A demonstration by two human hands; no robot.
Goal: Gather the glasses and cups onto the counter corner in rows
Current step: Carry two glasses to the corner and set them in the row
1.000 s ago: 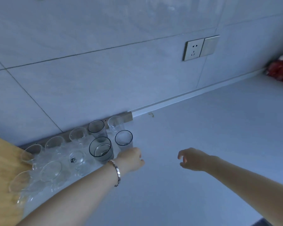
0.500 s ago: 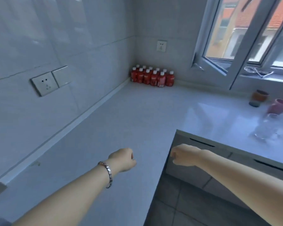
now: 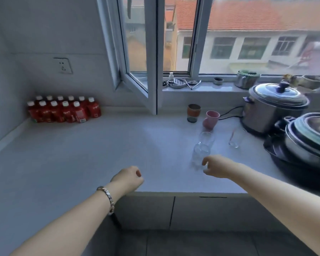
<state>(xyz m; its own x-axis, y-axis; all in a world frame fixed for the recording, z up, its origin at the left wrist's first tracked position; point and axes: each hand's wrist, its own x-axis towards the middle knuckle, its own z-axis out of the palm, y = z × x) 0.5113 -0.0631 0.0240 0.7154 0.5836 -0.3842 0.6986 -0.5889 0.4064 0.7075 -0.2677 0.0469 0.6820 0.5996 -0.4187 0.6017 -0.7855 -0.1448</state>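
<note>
3 empty glasses (image 3: 200, 155) near curled right hand (image 3: 217, 166); left hand (image 3: 128, 177) fisted, empty.

A pale counter (image 3: 100, 145) is seen running under an open window (image 3: 151, 52). The left hand (image 3: 127, 179), loosely closed and empty, is held over the counter's front edge, a metal bracelet (image 3: 107, 197) on its wrist. The right hand (image 3: 217, 166), fingers curled and parted, is placed just beside a clear glass (image 3: 199, 156); contact cannot be made out. Behind it a second clear glass (image 3: 206, 138) and a third (image 3: 236, 138) are stood, then a pink cup (image 3: 211, 120) and a brown cup (image 3: 193, 112). Red bottles (image 3: 63, 110) are packed in the far left corner, and a steel cooker (image 3: 272, 108) is set at the right
</note>
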